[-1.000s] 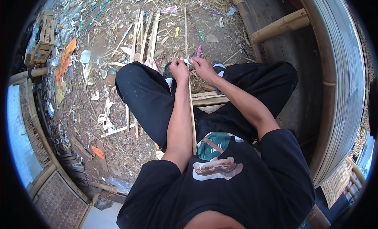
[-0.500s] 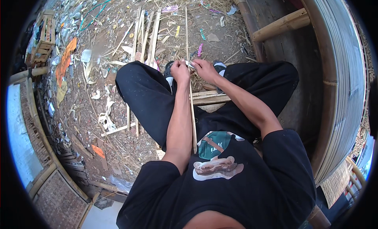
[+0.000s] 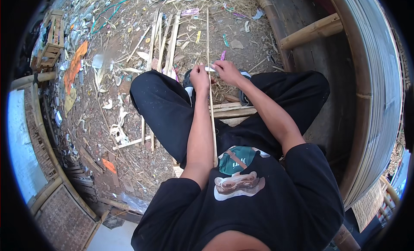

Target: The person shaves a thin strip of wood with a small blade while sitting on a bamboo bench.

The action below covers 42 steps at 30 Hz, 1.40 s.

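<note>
A long, thin bamboo strip (image 3: 212, 121) runs from my chest, between my bent knees, out over the ground. My left hand (image 3: 199, 79) is closed on the strip around its middle, with the thumb toward the far end. In my closed right hand (image 3: 228, 73) is a small knife; its pale blade (image 3: 209, 69) lies across the strip, close to my left fingertips. The handle is hidden inside my right fist. Split wood pieces (image 3: 235, 110) rest between my legs, just below the hands.
Several pale bamboo slats (image 3: 172, 39) lie on the littered ground ahead, left of the strip. A wooden crate (image 3: 52, 39) stands at far left. At right, a bamboo post (image 3: 312, 31) juts out beside a large stack of thin sheets or slats (image 3: 379, 91).
The hands have drawn slightly apart, and more of the blade shows between them. The whole view has shifted a little; the grip on the strip stays the same.
</note>
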{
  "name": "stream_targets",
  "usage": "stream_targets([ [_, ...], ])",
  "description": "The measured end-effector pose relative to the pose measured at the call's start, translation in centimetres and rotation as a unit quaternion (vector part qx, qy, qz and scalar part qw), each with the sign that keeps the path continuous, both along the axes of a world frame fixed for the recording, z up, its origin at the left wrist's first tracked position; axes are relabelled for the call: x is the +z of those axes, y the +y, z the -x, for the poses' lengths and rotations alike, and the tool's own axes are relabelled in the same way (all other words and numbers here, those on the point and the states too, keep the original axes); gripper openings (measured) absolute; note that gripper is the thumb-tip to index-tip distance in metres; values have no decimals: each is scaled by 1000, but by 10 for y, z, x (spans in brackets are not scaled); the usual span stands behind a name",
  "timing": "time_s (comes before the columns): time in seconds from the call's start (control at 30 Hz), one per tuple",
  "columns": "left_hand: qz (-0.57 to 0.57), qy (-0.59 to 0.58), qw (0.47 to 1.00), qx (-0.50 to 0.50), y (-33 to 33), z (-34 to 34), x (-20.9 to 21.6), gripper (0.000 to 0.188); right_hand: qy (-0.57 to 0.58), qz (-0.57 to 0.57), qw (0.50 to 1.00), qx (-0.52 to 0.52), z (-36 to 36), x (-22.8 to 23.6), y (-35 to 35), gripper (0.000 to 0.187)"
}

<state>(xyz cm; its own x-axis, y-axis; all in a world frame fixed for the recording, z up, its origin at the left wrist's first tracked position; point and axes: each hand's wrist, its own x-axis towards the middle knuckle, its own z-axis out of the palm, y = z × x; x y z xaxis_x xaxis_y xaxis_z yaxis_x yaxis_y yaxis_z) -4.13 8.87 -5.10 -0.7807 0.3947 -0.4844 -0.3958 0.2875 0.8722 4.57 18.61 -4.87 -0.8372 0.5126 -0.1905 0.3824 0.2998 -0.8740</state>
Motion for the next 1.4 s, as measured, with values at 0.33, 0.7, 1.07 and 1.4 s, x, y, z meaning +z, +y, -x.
stream_targets([
  [0.33,16,47,999,-22,-6,5,-3,35,69,-70,995,-12,9,3,2,20],
  [0.7,101,170,980,1,-2,10,-15,34,80,-71,994,-37,13,2,-3,23],
  [1.07,80,175,978,-76,-8,13,-22,37,16,75,995,-59,0,-16,-4,28],
  [1.4,1,-53,999,-1,-5,-6,10,27,32,57,993,-96,-5,-11,-19,25],
])
